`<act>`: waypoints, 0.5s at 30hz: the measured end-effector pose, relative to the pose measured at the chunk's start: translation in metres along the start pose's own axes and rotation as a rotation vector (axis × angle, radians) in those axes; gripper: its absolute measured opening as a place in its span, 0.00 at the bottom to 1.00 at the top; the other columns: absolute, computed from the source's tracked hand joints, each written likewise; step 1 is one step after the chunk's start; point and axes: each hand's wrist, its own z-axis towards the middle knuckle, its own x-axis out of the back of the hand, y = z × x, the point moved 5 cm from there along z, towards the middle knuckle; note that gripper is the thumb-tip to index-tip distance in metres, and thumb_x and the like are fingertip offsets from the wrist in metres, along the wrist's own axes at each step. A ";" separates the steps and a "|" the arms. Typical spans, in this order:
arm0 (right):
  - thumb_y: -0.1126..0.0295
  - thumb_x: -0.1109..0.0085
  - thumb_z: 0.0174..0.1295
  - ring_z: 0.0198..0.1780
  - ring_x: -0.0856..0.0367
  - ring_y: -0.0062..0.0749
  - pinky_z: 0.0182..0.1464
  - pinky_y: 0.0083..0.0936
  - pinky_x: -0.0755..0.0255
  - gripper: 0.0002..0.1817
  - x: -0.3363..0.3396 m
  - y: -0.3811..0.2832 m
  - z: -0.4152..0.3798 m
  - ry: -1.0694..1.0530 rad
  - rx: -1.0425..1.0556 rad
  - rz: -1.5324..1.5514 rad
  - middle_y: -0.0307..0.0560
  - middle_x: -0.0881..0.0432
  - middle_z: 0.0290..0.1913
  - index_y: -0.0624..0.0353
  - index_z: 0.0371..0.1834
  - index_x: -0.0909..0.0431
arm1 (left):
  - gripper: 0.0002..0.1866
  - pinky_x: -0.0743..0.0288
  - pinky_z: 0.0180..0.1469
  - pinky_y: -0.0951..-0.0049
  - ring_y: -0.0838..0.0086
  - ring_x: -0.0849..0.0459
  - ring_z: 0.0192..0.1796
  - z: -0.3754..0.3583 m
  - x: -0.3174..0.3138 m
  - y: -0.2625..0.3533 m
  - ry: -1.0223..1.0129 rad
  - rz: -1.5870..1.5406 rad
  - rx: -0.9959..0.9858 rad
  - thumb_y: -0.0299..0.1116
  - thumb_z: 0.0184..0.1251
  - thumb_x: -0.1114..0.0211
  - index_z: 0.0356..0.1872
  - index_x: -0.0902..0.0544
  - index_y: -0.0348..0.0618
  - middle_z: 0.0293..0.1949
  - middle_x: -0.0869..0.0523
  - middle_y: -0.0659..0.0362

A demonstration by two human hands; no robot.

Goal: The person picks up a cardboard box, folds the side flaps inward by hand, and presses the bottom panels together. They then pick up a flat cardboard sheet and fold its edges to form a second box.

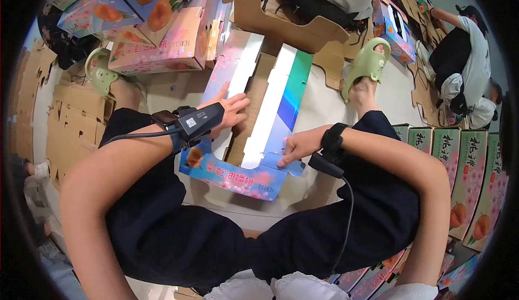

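A printed cardboard fruit box (230, 177) lies on the floor between my legs, with pink blossom and peach pictures on its near end. Its top has a long opening between two white-edged panels, and brown cardboard shows inside. My left hand (230, 111) rests on the left panel with the fingers spread, the fingertips reaching over the opening. At the near right corner, my right hand (298, 145) pinches a blue flap (284, 162) of the box between thumb and curled fingers. Both wrists wear black devices with cables.
Printed boxes (162, 51) are stacked at the upper left. A brown cardboard piece (286, 21) lies beyond the box. Flat cardboard (70, 132) is on the left. Several green-topped boxes (465, 181) stand in a row at the right. Another person (470, 62) crouches at the upper right.
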 end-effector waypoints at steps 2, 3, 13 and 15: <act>0.46 0.51 0.64 0.24 0.35 0.22 0.31 0.23 0.35 0.32 -0.003 0.013 0.000 -0.060 -0.009 0.024 0.38 0.35 0.16 0.69 0.20 0.26 | 0.36 0.52 0.62 0.33 0.59 0.41 0.67 -0.007 0.015 -0.007 0.180 -0.141 0.174 0.34 0.30 0.31 0.51 0.27 0.47 0.61 0.36 0.50; 0.47 0.50 0.64 0.24 0.34 0.22 0.30 0.23 0.35 0.31 -0.005 0.013 -0.004 -0.113 -0.084 0.007 0.38 0.34 0.16 0.69 0.21 0.25 | 0.43 0.53 0.61 0.32 0.55 0.43 0.68 -0.008 0.029 -0.012 0.054 -0.171 0.261 0.37 0.33 0.30 0.60 0.34 0.51 0.65 0.41 0.50; 0.53 0.43 0.57 0.28 0.21 0.35 0.34 0.34 0.27 0.21 -0.001 0.023 -0.022 -0.200 -0.326 -0.461 0.48 0.20 0.25 0.65 0.27 0.21 | 0.57 0.61 0.65 0.31 0.47 0.50 0.70 -0.018 0.041 -0.018 -0.204 -0.268 0.207 0.56 0.34 0.25 0.70 0.50 0.73 0.71 0.52 0.56; 0.53 0.44 0.57 0.30 0.20 0.38 0.35 0.34 0.26 0.21 0.009 0.018 -0.032 -0.116 -0.369 -0.644 0.50 0.19 0.26 0.64 0.28 0.21 | 0.59 0.60 0.65 0.32 0.47 0.49 0.70 -0.016 0.039 -0.015 -0.208 -0.254 0.193 0.57 0.31 0.24 0.70 0.52 0.75 0.72 0.52 0.57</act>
